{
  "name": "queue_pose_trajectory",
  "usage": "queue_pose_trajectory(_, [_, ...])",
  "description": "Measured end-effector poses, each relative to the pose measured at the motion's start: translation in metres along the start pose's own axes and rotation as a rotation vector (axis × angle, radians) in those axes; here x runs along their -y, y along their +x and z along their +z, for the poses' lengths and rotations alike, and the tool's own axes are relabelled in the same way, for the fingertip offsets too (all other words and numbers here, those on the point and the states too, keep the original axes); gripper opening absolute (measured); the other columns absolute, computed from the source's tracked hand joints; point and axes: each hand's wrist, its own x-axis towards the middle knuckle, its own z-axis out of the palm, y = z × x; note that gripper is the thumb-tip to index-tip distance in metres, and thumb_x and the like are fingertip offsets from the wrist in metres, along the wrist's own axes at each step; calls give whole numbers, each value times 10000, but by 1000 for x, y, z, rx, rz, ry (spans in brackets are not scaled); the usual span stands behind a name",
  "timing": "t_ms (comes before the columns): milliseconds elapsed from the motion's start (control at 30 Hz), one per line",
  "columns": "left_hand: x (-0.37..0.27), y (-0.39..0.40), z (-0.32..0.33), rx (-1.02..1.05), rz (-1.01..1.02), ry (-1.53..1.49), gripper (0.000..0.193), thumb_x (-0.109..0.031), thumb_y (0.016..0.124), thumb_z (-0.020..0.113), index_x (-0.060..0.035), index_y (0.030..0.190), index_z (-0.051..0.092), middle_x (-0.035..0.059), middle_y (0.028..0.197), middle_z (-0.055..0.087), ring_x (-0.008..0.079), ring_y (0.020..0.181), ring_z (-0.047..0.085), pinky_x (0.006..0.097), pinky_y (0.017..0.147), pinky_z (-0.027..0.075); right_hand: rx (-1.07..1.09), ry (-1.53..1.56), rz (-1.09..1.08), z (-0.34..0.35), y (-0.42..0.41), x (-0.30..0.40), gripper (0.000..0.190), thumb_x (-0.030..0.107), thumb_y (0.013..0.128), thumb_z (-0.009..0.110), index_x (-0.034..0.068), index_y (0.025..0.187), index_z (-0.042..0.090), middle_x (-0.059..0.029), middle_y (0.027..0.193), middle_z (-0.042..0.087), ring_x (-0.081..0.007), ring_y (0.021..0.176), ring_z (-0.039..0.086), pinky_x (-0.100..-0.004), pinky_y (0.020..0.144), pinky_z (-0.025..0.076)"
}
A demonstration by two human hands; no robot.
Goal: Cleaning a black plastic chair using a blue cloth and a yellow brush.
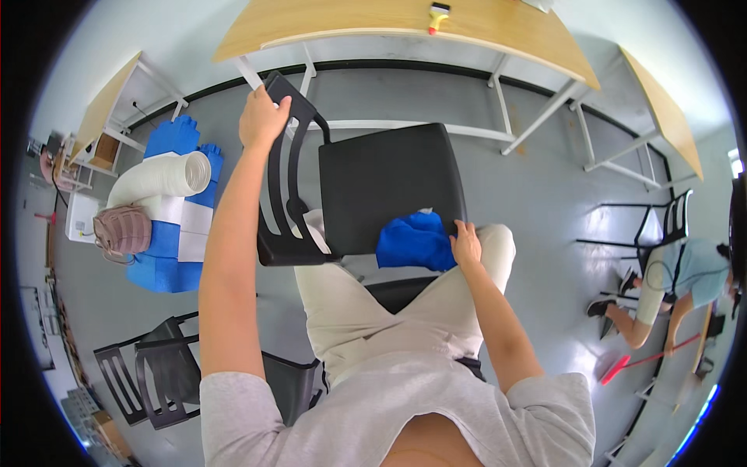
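Note:
A black plastic chair [391, 181] stands in front of me, turned sideways, its slatted backrest [286, 169] to the left. My left hand [262, 119] is closed around the backrest's top corner at the far side. A crumpled blue cloth [415, 240] lies on the near side of the seat and hangs a little over its edge. My right hand [465, 244] grips the seat's near right corner, the thumb side against the cloth. Whether it also pinches the cloth is hidden. My knees are spread on either side of the chair's near edge.
Ahead is a wooden-topped table [350, 17] with a yellow-handled brush [438, 17]. Blue and white blocks [169, 257], a white flexible duct [163, 175] and a brown backpack [121, 229] stand left. More black chairs [169, 373] are behind left. Another person [694, 274] sits right, near a red broom [615, 369].

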Motion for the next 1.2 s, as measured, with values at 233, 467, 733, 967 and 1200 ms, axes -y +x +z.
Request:
queue_pose_trajectory(233, [-31, -25, -3, -106, 360, 118, 558, -309, 747, 713, 6, 1177, 550, 222, 1224, 527, 379, 1142, 511, 436, 969, 411, -64, 322, -207, -2, -3, -5, 66, 100, 844, 615, 87, 854, 680, -109, 900, 622, -316, 877, 621, -400, 784, 497])
queue_pose_trajectory(467, [-153, -179, 57, 502, 603, -485, 394, -104, 769, 639, -76, 1160, 605, 150, 1184, 578, 326, 1099, 556, 411, 937, 456, -56, 733, -167, -21, -23, 14, 120, 109, 846, 639, 80, 951, 688, -82, 954, 656, -227, 893, 624, -326, 817, 477])
queue_pose_trajectory(733, [-150, -279, 127, 684, 972, -338, 573, 21, 736, 609, -156, 1276, 539, 109, 1256, 538, 311, 1226, 468, 448, 1041, 354, 13, 962, -229, -82, -75, 45, 153, 73, 829, 654, 47, 979, 665, -56, 931, 661, -181, 863, 630, -305, 804, 487])
queue_pose_trajectory(967, [-92, -277, 148, 819, 460, -509, 79, -103, 695, 643, -48, 744, 616, 101, 809, 579, 274, 792, 578, 371, 709, 466, 39, 900, -129, -60, -93, 37, 264, 149, 842, 664, 65, 1088, 623, -95, 902, 674, -217, 852, 646, -327, 789, 496])
queue_pose_trajectory(1200, [-125, -204, 53, 992, 113, -1109, 49, -45, 745, 526, -39, 792, 514, -28, 708, 475, 72, 672, 457, 235, 610, 385, 179, 730, -74, -58, -59, 58, 576, 223, 794, 715, 109, 1308, 481, -126, 904, 670, -259, 866, 648, -354, 798, 498])
